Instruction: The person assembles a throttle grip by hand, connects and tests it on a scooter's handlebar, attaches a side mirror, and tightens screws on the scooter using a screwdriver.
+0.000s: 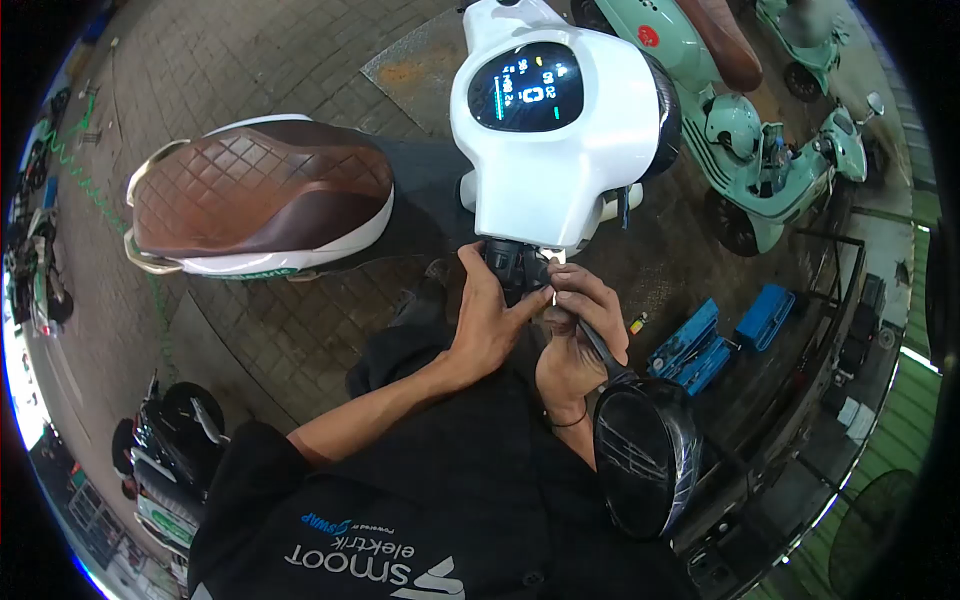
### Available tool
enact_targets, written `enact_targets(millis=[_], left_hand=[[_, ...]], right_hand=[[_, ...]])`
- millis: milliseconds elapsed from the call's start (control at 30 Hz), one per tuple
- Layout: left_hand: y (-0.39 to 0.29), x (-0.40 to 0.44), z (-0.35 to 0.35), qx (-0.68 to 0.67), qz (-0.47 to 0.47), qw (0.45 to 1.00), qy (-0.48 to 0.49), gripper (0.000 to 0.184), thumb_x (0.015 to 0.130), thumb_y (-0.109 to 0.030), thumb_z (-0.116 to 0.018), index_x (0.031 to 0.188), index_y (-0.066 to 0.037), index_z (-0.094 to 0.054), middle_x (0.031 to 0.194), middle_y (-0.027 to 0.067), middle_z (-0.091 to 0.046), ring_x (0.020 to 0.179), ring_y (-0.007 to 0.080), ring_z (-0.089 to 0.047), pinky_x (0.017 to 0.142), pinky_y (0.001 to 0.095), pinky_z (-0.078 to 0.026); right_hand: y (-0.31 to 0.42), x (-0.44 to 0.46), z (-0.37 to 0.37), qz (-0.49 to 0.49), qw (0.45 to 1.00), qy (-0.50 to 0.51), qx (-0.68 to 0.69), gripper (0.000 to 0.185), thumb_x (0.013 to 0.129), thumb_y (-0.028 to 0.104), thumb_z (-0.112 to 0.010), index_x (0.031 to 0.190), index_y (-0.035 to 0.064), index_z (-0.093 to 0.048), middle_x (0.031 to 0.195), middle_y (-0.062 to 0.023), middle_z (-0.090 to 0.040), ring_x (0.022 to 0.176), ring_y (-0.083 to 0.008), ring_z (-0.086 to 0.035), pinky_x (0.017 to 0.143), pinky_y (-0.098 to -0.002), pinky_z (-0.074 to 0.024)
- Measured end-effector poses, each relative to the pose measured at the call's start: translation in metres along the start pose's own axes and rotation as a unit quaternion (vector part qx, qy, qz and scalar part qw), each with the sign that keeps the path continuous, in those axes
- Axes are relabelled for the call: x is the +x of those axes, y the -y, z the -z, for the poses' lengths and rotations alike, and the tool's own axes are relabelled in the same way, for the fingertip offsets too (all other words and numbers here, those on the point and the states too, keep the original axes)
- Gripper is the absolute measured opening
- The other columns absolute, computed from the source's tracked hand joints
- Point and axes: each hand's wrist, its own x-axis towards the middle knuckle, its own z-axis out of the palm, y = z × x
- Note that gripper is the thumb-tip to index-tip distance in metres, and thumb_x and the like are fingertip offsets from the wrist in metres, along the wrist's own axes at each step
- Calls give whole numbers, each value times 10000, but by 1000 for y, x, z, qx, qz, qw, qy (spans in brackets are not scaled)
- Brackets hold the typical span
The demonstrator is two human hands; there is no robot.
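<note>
My left hand (pixel 485 315) is wrapped round the black switch housing (pixel 508 265) on the handlebar of a white scooter (pixel 545 185). Its thumb reaches toward the right fingertips. Close beside it, my right hand (pixel 585 315) is closed at the housing's right side, fingertips pinched together. A small pale bit (pixel 554 298) shows at those fingertips, too small to name. The black stem of a rear-view mirror (pixel 640 460) runs up along the right hand; the mirror hangs beside my forearm, its face covered with wrinkled film. The scooter's display (pixel 525 88) is lit.
The scooter's brown quilted seat (pixel 260 190) lies to the left. Blue metal toolboxes (pixel 690 345) stand on the floor at right, near a dark bench frame (pixel 800 400). Mint-green scooters (pixel 780 190) are parked at the upper right, a dark motorbike (pixel 180 440) at lower left.
</note>
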Motion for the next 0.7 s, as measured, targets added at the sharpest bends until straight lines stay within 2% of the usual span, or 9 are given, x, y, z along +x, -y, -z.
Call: enact_targets(millis=[133, 233, 267, 367, 400, 467, 500, 567, 700], left_hand=[[5, 0, 0, -22, 8, 1000, 4, 679, 895, -86, -789, 1282, 91, -260, 1180, 304, -542, 1139, 373, -617, 936, 445, -504], [16, -1, -1, 26, -27, 999, 7, 648, 911, -33, -740, 1307, 70, -238, 1214, 286, -533, 1163, 340, -607, 959, 426, -504], [18, -1, -2, 23, -28, 999, 3, 648, 911, -33, -740, 1307, 70, -238, 1214, 286, -533, 1163, 340, -607, 959, 426, -504], [15, 0, -2, 40, -60, 997, -4, 655, 906, -35, -744, 1304, 73, -235, 1207, 301, -528, 1136, 355, -614, 947, 428, -507], [12, -1, -2, 18, -45, 999, 3, 643, 904, -46, -734, 1296, 86, -241, 1223, 331, -483, 1168, 409, -581, 962, 457, -484], [9, -2, -1, -6, -29, 1000, 5, 633, 901, -57, -724, 1287, 99, -247, 1239, 361, -438, 1201, 463, -547, 978, 487, -461], [9, -1, 0, -12, -17, 1000, 10, 617, 911, -77, -718, 1281, 99, -256, 1228, 357, -439, 1188, 482, -541, 973, 492, -460], [9, -4, 0, -19, -2, 1000, 15, 603, 920, -97, -711, 1274, 99, -265, 1218, 353, -440, 1175, 501, -535, 968, 498, -458], [8, -5, -2, 28, -37, 999, 2, 587, 939, -122, -699, 1280, 101, -277, 1231, 364, -443, 1139, 552, -538, 945, 529, -470]], right_hand=[[9, 20, 15, -52, 989, 118, -78, 323, 840, -130, -696, 1143, -18, -676, 1120, -198, -701, 1097, -338, -703, 984, -417, -556], [-14, 30, 26, 44, 970, 195, -141, 432, 778, -68, -766, 1199, 18, -717, 1053, -178, -718, 1084, -358, -710, 931, -409, -570], [-11, 28, 30, 10, 970, 201, -138, 336, 794, -68, -750, 1119, 11, -733, 1043, -187, -719, 1085, -351, -705, 896, -405, -574], [-11, 25, 24, -3, 976, 174, -131, 255, 831, -47, -741, 1077, 10, -717, 1041, -180, -708, 1030, -343, -708, 864, -395, -573], [-11, 22, 20, 1, 975, 178, -131, 255, 831, -47, -741, 1077, 10, -717, 1041, -180, -708, 1030, -343, -708, 864, -395, -573], [-8, 13, 10, -123, 983, 99, -96, 186, 860, -29, -738, 1037, 9, -696, 1038, -170, -691, 960, -341, -705, 837, -394, -571], [-7, 16, 9, -120, 983, 105, -94, 186, 860, -29, -738, 1037, 9, -696, 1038, -170, -691, 960, -341, -705, 837, -394, -571], [-3, 17, 7, -14, 979, 119, -165, 172, 873, -26, -735, 1033, 17, -690, 1035, -155, -676, 940, -332, -700, 817, -388, -567], [-2, 14, 3, 16, 978, 115, -175, 207, 858, -25, -750, 1050, 28, -698, 1035, -147, -677, 950, -321, -701, 814, -383, -563]])
